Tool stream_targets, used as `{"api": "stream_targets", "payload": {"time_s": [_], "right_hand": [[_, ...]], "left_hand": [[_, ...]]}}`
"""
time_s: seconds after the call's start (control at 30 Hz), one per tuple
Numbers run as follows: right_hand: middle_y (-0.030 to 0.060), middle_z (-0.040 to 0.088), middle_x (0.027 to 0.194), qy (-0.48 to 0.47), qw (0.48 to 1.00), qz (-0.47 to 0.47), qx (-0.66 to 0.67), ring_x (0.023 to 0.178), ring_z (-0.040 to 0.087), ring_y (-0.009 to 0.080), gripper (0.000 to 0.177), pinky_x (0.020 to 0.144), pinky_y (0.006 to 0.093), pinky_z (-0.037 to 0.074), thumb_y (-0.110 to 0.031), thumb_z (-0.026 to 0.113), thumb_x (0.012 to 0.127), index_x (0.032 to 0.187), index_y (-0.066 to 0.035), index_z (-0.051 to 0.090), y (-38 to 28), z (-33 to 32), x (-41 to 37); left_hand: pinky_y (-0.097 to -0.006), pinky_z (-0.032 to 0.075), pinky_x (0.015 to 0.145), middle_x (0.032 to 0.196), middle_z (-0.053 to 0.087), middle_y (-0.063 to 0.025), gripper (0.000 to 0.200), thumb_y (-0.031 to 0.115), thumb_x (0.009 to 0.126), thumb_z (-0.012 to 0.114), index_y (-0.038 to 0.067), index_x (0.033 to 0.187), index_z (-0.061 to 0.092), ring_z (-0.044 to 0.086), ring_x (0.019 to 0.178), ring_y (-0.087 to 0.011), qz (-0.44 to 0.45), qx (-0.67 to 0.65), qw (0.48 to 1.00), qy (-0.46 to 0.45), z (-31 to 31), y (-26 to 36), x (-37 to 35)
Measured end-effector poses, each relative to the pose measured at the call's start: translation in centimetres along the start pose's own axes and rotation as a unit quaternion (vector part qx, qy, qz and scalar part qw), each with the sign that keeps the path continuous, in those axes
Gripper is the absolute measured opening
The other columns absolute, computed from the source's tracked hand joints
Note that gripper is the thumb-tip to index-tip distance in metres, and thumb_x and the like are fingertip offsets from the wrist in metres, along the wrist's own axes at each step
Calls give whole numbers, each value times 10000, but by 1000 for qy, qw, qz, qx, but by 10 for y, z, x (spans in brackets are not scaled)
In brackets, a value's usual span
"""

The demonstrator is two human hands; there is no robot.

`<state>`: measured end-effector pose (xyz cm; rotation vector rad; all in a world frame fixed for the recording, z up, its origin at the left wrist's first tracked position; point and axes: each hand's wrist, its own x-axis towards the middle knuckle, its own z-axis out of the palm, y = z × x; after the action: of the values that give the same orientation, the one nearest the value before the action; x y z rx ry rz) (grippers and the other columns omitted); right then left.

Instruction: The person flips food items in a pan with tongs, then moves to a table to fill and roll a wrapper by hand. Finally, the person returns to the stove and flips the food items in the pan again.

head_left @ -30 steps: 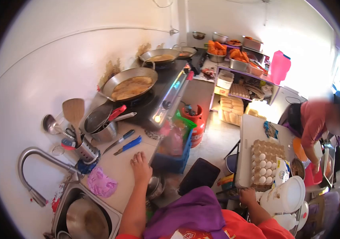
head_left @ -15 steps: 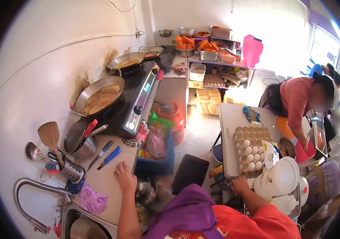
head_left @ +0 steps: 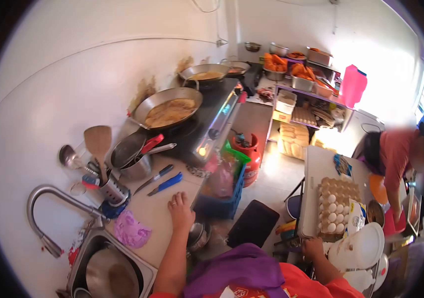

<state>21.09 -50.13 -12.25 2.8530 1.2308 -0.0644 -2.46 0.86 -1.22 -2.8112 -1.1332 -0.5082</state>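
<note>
My left hand (head_left: pixel 180 211) lies on the edge of the light countertop (head_left: pixel 164 218), fingers apart and holding nothing. Just beyond it are a blue-handled knife (head_left: pixel 165 184) and a darker knife (head_left: pixel 153 179). My right hand (head_left: pixel 313 247) is at the near corner of the white table (head_left: pixel 313 198), its fingers curled by the edge; what they hold, if anything, is hidden. Near that hand are a tray of white eggs (head_left: pixel 333 213) and a large white tub (head_left: pixel 363 246). A crumpled purple cloth (head_left: pixel 131 229) lies beside the sink (head_left: pixel 142 270).
Pans of frying food (head_left: pixel 169 111) sit on the stove (head_left: pixel 217 121) ahead on the left. A red gas cylinder (head_left: pixel 251 159), a blue crate (head_left: pixel 222 203) and a dark mat (head_left: pixel 253 223) are on the floor. A co-worker (head_left: pixel 395 154) leans over the table's right side.
The view has turned left, so the counter, stove and table appear farther right. Both of my hands stay at about the same places on counter and table edge.
</note>
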Motion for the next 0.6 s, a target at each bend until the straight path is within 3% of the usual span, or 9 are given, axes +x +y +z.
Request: {"api": "stream_targets", "payload": {"time_s": [0.3,0.4,0.5,0.6], "right_hand": [[127,714,855,48,999,1,-10,919,659,308,259,897,507,432,-329,605,836,827,-97,719,6,16,-1],[130,717,867,-26,999,19,-28,915,659,309,259,893,497,430,-334,601,836,854,-107,723,4,8,0],[128,718,844,12,999,-13,-35,882,664,309,252,864,485,438,-330,593,837,865,-118,726,10,16,0],[124,717,812,-11,999,16,-29,850,669,313,251,840,482,443,-333,589,839,839,-124,728,6,16,3]], "left_hand": [[-536,322,1089,1382,448,-163,824,210,683,791,11,1391,422,416,1316,-348,10,3,1000,18,8,-5,-1],[-544,318,1088,1382,440,-166,833,211,687,796,11,1399,412,413,1310,-356,12,7,1000,23,10,-4,0],[-545,317,1087,1381,436,-167,825,203,694,790,8,1399,409,414,1308,-357,10,9,1000,28,14,-2,-2],[-551,317,1092,1384,443,-175,781,179,711,749,0,1394,415,416,1314,-366,6,-7,1000,20,7,-2,-1]]}}
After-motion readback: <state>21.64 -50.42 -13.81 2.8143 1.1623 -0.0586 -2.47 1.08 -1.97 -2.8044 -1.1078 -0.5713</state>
